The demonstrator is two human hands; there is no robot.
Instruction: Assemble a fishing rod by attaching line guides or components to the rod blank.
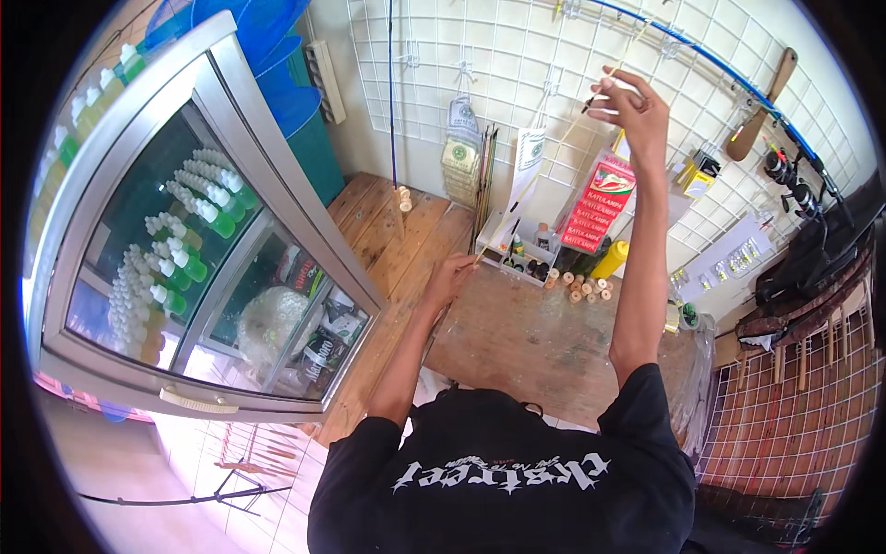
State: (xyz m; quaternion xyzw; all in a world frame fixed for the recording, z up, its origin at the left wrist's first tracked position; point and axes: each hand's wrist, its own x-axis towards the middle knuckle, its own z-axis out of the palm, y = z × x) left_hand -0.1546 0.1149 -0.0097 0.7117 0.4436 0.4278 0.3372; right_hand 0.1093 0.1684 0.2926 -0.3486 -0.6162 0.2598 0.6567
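Observation:
A long, thin yellowish stick [552,155] with dark bands slants up to the right between my two hands, in front of the white wall grid. My left hand [449,280] is low, above the near side of the white tray, its fingers closed on the lower end. Raised high at arm's length, my right hand [637,115] has its fingertips around the upper part, by a dark band. The stick runs on past these fingers toward the top. Its exact kind is too fine to make out.
A glass cabinet [217,83] with several green-capped bottles stands at left. On the wooden table [517,323] are a white tray [510,270], stacked red boxes [595,208], a yellow bottle [611,259] and several small wooden spools [578,288]. Fishing reels [801,198] hang at right.

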